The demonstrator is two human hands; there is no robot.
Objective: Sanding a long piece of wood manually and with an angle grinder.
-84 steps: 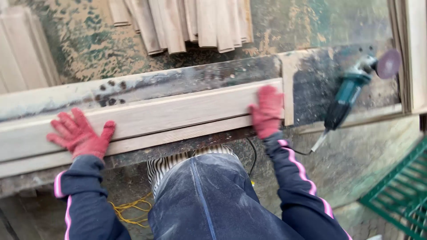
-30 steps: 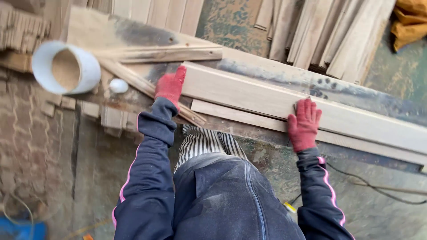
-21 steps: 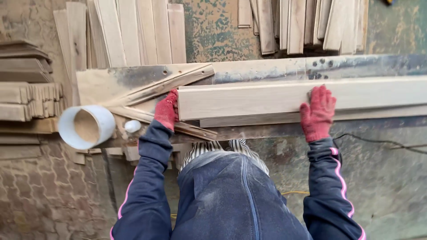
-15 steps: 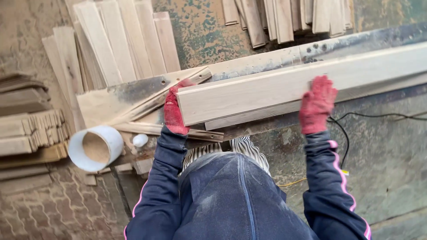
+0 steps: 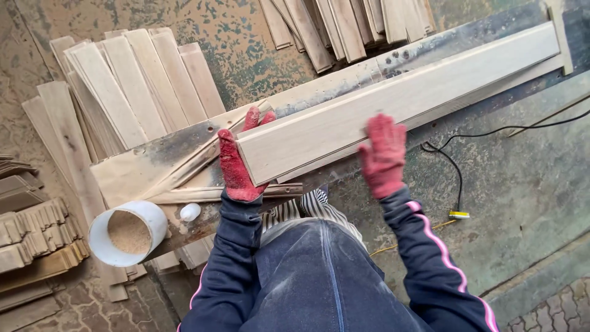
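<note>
A long pale wooden board (image 5: 418, 86) lies along a dusty workbench (image 5: 160, 160), running from the centre up to the right. My left hand (image 5: 236, 161), in a red knit glove, is cupped around the board's left end, thumb on the near side and fingers behind. In a matching red glove, my right hand (image 5: 384, 154) presses flat against the board's near edge about a third of the way along. A thinner wooden strip (image 5: 319, 165) lies under the board's near edge.
A white pot of sawdust (image 5: 128, 232) and a small white ball-like object (image 5: 190, 212) sit at the bench's left end. Piles of wooden slats lie on the floor at the left (image 5: 123, 92) and top (image 5: 344, 24). A black cable (image 5: 458, 175) trails on the floor to the right.
My left hand went from lying flat on the board to gripping its left end. My right hand slid left along the near edge. The view swung left, so the angle grinder is out of sight.
</note>
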